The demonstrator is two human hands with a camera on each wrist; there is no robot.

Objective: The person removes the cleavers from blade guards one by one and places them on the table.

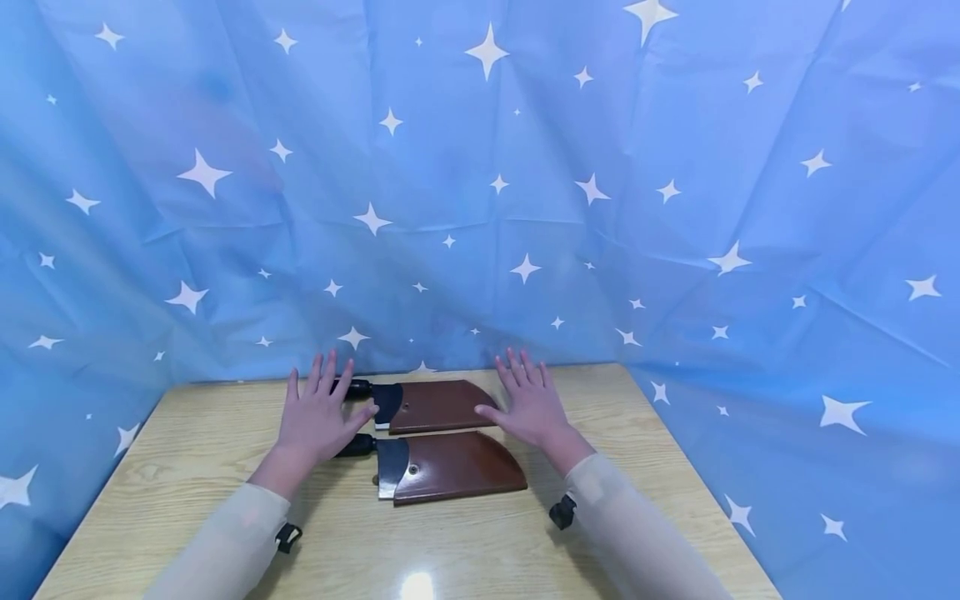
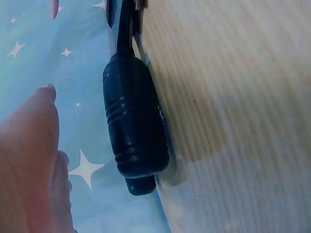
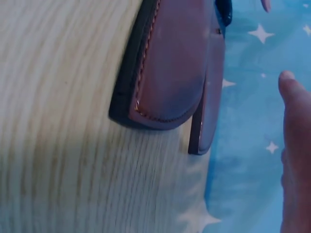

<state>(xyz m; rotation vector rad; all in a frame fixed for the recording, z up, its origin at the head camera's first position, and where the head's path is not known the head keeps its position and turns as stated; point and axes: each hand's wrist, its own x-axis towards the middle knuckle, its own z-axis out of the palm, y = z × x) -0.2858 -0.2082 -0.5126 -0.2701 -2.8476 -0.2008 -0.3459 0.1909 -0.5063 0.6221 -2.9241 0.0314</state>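
Observation:
Two cleavers in brown leather sheaths lie side by side on the table, blades to the right, handles to the left. The near cleaver (image 1: pixel 457 471) has a snap button on its sheath; the far cleaver (image 1: pixel 442 406) lies close to the backdrop. My left hand (image 1: pixel 318 417), fingers spread, is held over the black handles and partly covers them. In the left wrist view a ridged black handle (image 2: pixel 135 116) shows beside the hand, apart from it. My right hand (image 1: pixel 531 410), fingers also spread, hovers by the far sheath's rounded end. Neither hand holds anything.
The wood-grain table (image 1: pixel 187 467) ends at the back against a blue star-patterned cloth (image 1: pixel 450 167), which also hangs along both sides. Small black wrist devices (image 1: pixel 562 512) are worn at both light sleeves. A light glare (image 1: pixel 417 586) lies on the front of the table.

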